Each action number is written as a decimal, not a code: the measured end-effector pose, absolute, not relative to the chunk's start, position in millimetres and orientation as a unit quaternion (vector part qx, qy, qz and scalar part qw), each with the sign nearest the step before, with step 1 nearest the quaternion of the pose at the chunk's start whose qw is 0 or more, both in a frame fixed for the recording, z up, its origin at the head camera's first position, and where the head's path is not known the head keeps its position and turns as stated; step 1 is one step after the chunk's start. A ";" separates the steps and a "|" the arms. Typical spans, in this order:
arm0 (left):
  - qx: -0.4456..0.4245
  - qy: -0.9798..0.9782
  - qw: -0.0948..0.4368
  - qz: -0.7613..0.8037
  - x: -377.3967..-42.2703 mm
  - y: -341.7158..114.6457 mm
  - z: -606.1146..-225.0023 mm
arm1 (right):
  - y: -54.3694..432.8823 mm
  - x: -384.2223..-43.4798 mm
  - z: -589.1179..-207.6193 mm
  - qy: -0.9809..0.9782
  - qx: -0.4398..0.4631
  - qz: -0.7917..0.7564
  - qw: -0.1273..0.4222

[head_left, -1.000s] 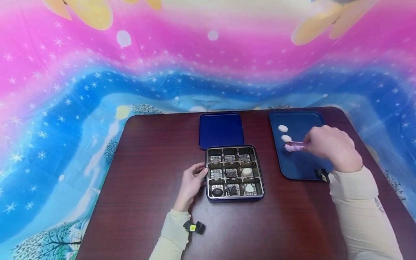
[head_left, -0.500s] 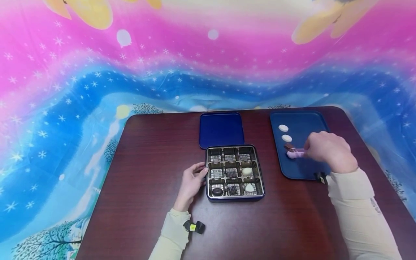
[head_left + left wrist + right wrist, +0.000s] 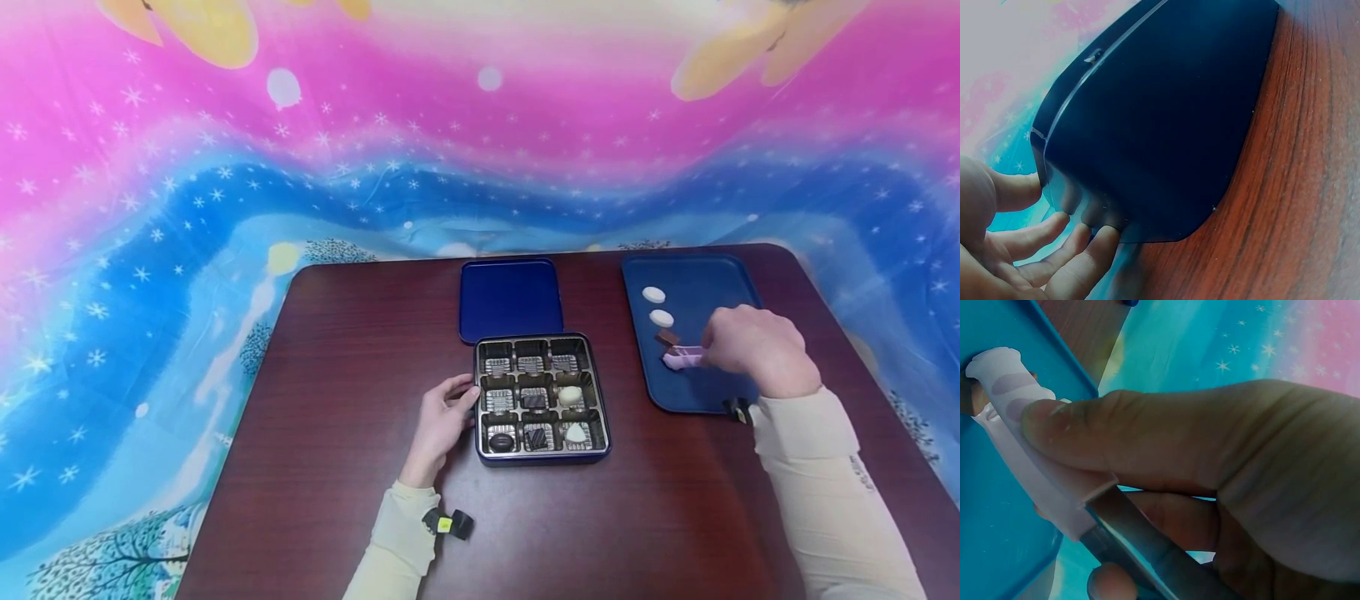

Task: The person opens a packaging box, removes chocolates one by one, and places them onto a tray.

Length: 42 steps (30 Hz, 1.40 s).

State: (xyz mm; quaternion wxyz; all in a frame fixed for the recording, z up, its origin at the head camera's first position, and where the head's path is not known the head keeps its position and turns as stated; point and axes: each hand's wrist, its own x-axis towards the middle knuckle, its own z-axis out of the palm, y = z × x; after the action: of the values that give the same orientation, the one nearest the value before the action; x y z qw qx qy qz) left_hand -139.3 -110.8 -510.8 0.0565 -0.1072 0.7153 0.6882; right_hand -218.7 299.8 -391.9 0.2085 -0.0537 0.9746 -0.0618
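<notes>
In the head view my right hand (image 3: 757, 346) pinches pink-tipped tongs (image 3: 686, 358) over a dark blue tray (image 3: 693, 279). A brown chocolate (image 3: 667, 337) lies right at their tips. The right wrist view shows the thumb pressed along the pink arm of the tongs, whose handle (image 3: 1141, 544) is metal. Two white oval chocolates (image 3: 662, 318) lie just beyond. My left hand (image 3: 442, 421) rests its fingertips and thumb on the left side of a blue chocolate box (image 3: 543, 461). Its gold insert has dark and white chocolates in several compartments; the back row holds none.
A blue lid (image 3: 510, 300) lies flat behind the box. Everything stands on a dark red wooden table (image 3: 360, 333). A patterned cloth (image 3: 420, 125) hangs along the table's far side.
The tongs have come slightly nearer to me on the tray, away from the white chocolates. More of the brown chocolate shows at their tips. My left hand and the box stay put.
</notes>
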 end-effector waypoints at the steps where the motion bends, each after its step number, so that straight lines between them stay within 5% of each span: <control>1: -0.108 0.716 0.057 0.688 -139.2 -110.6 -510.6 | 299.6 -218.3 -391.4 0.975 -0.053 -0.062 0.207; 16: -0.103 0.715 0.057 0.689 -139.2 -109.8 -513.4 | 304.6 -209.8 -387.9 0.975 -0.032 -0.079 0.206; 26: -0.105 0.716 0.053 0.688 -138.6 -111.8 -512.1 | 303.9 -196.9 -360.9 0.991 -0.029 -0.063 0.112; 42: -0.099 0.711 0.050 0.694 -137.3 -110.3 -510.9 | 244.7 -172.7 -321.4 0.993 -0.109 -0.021 0.036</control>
State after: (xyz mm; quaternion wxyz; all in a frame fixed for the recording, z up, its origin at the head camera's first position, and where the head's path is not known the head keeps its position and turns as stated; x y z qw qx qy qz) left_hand -137.3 -110.3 -510.9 0.0498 -0.0992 0.7110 0.6944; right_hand -172.7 244.7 -321.4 0.0360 -0.1092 0.9931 -0.0212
